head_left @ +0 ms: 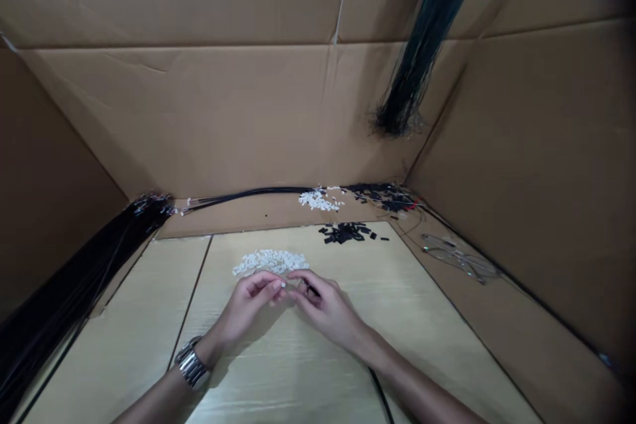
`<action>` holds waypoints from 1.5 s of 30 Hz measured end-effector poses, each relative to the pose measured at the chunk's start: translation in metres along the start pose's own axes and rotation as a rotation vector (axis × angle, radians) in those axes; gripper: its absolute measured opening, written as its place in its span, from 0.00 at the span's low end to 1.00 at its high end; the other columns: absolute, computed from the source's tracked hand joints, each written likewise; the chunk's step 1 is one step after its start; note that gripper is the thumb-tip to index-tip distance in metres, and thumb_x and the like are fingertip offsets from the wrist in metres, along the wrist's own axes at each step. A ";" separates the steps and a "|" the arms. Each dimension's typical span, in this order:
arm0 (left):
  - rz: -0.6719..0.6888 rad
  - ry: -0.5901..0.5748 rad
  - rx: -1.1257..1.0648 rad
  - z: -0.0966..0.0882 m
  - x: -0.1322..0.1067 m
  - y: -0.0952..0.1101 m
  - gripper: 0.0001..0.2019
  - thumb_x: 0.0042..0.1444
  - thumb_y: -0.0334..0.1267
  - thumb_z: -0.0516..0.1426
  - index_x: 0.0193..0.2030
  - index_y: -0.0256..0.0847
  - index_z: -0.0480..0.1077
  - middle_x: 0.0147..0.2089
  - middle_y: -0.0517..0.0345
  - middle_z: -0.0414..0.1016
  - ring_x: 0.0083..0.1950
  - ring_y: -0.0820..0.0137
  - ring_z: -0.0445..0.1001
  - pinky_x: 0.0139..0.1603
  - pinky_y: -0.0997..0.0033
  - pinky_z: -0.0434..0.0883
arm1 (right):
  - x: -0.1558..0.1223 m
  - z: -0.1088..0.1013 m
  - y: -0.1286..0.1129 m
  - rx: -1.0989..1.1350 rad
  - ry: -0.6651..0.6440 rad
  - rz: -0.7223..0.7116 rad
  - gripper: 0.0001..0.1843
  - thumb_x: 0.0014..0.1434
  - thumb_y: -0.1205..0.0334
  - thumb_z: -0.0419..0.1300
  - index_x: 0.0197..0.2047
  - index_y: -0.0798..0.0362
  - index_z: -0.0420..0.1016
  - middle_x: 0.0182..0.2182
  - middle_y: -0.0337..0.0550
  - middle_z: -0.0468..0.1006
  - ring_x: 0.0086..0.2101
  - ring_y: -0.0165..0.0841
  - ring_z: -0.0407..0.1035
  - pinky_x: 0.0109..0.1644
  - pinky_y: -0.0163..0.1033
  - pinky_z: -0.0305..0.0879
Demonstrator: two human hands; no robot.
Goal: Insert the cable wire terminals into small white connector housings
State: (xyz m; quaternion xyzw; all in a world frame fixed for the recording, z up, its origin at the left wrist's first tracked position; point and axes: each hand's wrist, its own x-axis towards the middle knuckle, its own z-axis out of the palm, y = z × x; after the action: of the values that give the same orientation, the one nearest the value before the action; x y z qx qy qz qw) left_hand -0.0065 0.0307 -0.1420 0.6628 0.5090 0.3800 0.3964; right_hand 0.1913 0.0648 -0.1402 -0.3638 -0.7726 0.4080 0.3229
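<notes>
My left hand (pixel 256 295), with a metal watch (pixel 193 364) on its wrist, pinches a small white connector piece (pixel 283 284) between thumb and forefinger. Facing it, my right hand (pixel 322 301) is closed around a black cable (pixel 312 289), which comes out again below my right forearm as a black length running off the bottom edge. The cable's tip is too small to make out. Just beyond my fingers lies a pile of small white connector pieces (pixel 271 261).
Small black pieces (pixel 346 232) lie farther back, near a second white pile (pixel 318 199). Bundled black cables (pixel 74 285) run along the left. Dark green wires (pixel 422 46) hang at upper right. Eyeglasses (pixel 460 257) lie right. Cardboard walls (pixel 223 119) enclose the table.
</notes>
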 end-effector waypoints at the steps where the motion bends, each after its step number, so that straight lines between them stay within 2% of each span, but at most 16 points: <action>1: -0.037 -0.009 -0.094 0.002 -0.001 -0.001 0.15 0.68 0.45 0.49 0.41 0.36 0.70 0.34 0.55 0.73 0.37 0.70 0.73 0.41 0.71 0.69 | -0.002 0.002 -0.002 0.012 -0.010 -0.017 0.13 0.63 0.59 0.56 0.50 0.51 0.73 0.27 0.36 0.71 0.26 0.28 0.64 0.30 0.31 0.60; 5: -0.219 -0.022 -0.525 0.007 -0.004 -0.008 0.15 0.63 0.45 0.57 0.31 0.35 0.69 0.26 0.62 0.65 0.31 0.75 0.64 0.35 0.75 0.62 | -0.005 0.009 0.001 0.041 -0.001 -0.065 0.09 0.62 0.62 0.57 0.45 0.52 0.75 0.28 0.38 0.72 0.26 0.26 0.62 0.31 0.31 0.60; 8: -0.256 -0.066 -0.635 0.010 -0.004 -0.011 0.13 0.61 0.44 0.59 0.31 0.35 0.71 0.26 0.62 0.66 0.31 0.75 0.63 0.35 0.75 0.60 | -0.006 0.011 0.006 0.064 -0.017 -0.080 0.07 0.62 0.63 0.58 0.43 0.52 0.74 0.26 0.36 0.71 0.23 0.25 0.59 0.29 0.31 0.58; 11: -0.269 -0.119 -0.714 0.010 -0.004 -0.013 0.13 0.61 0.44 0.60 0.33 0.35 0.73 0.28 0.61 0.68 0.31 0.76 0.64 0.35 0.75 0.60 | -0.006 0.011 0.006 0.094 -0.041 -0.082 0.09 0.61 0.63 0.59 0.46 0.51 0.73 0.24 0.33 0.68 0.21 0.24 0.56 0.26 0.30 0.55; 17: -0.254 -0.156 -0.678 0.008 -0.003 -0.011 0.12 0.59 0.43 0.61 0.32 0.34 0.73 0.29 0.60 0.70 0.32 0.76 0.65 0.35 0.75 0.61 | -0.007 0.011 0.003 0.109 -0.051 -0.110 0.07 0.60 0.64 0.61 0.43 0.52 0.72 0.21 0.30 0.59 0.20 0.23 0.52 0.24 0.30 0.52; 20: -0.258 -0.189 -0.692 0.007 -0.003 -0.007 0.11 0.59 0.42 0.62 0.36 0.35 0.75 0.32 0.57 0.72 0.34 0.74 0.67 0.38 0.74 0.62 | -0.008 0.011 0.003 0.103 -0.042 -0.119 0.06 0.60 0.64 0.61 0.42 0.53 0.72 0.21 0.29 0.59 0.20 0.23 0.52 0.24 0.30 0.51; 24: -0.300 -0.200 -0.716 0.007 -0.004 -0.008 0.10 0.59 0.41 0.62 0.38 0.35 0.74 0.35 0.56 0.73 0.37 0.72 0.68 0.41 0.72 0.63 | -0.008 0.010 0.002 0.099 -0.045 -0.103 0.09 0.60 0.63 0.61 0.46 0.52 0.72 0.23 0.31 0.62 0.22 0.24 0.55 0.26 0.30 0.54; 27: -0.274 -0.171 -0.747 0.009 -0.003 -0.012 0.08 0.61 0.40 0.60 0.37 0.36 0.73 0.34 0.56 0.72 0.37 0.72 0.68 0.41 0.71 0.63 | -0.006 0.007 -0.002 0.145 -0.102 -0.016 0.17 0.62 0.59 0.59 0.54 0.52 0.69 0.27 0.35 0.67 0.25 0.26 0.60 0.28 0.30 0.58; 30: -0.245 -0.164 -0.785 0.010 -0.002 -0.015 0.07 0.62 0.39 0.59 0.37 0.36 0.72 0.33 0.57 0.71 0.36 0.73 0.68 0.41 0.71 0.63 | -0.006 0.007 -0.003 0.218 -0.123 0.075 0.18 0.66 0.56 0.53 0.57 0.52 0.67 0.31 0.40 0.73 0.30 0.29 0.66 0.35 0.33 0.63; 32: -0.240 -0.170 -0.813 0.010 -0.002 -0.015 0.07 0.62 0.38 0.59 0.37 0.36 0.72 0.33 0.56 0.72 0.37 0.72 0.69 0.41 0.72 0.64 | -0.007 0.008 -0.001 0.300 -0.120 0.121 0.16 0.68 0.55 0.51 0.54 0.52 0.68 0.31 0.41 0.73 0.32 0.30 0.68 0.38 0.35 0.65; 36: -0.260 -0.175 -0.862 0.010 0.000 -0.012 0.06 0.62 0.37 0.59 0.38 0.36 0.72 0.33 0.56 0.74 0.37 0.73 0.71 0.40 0.73 0.65 | -0.009 0.012 0.004 0.415 -0.081 0.213 0.13 0.66 0.54 0.54 0.48 0.52 0.68 0.27 0.38 0.72 0.30 0.30 0.68 0.34 0.34 0.63; 40: -0.288 -0.167 -0.894 0.009 0.000 -0.011 0.05 0.60 0.36 0.61 0.36 0.36 0.73 0.36 0.55 0.76 0.36 0.75 0.72 0.40 0.75 0.66 | -0.009 0.011 0.004 0.371 -0.061 0.217 0.13 0.65 0.53 0.55 0.46 0.52 0.70 0.26 0.37 0.71 0.27 0.29 0.66 0.31 0.33 0.60; 45: -0.315 -0.199 -0.930 0.006 0.000 -0.014 0.04 0.59 0.35 0.62 0.37 0.36 0.74 0.33 0.58 0.77 0.33 0.78 0.73 0.35 0.78 0.66 | -0.009 0.009 -0.001 0.309 -0.112 0.190 0.12 0.65 0.53 0.54 0.45 0.51 0.71 0.25 0.36 0.70 0.25 0.27 0.61 0.28 0.33 0.55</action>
State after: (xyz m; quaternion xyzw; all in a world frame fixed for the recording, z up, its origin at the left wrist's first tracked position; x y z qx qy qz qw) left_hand -0.0062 0.0322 -0.1571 0.3640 0.3391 0.4372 0.7492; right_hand 0.1889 0.0535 -0.1454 -0.3580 -0.6798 0.5700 0.2913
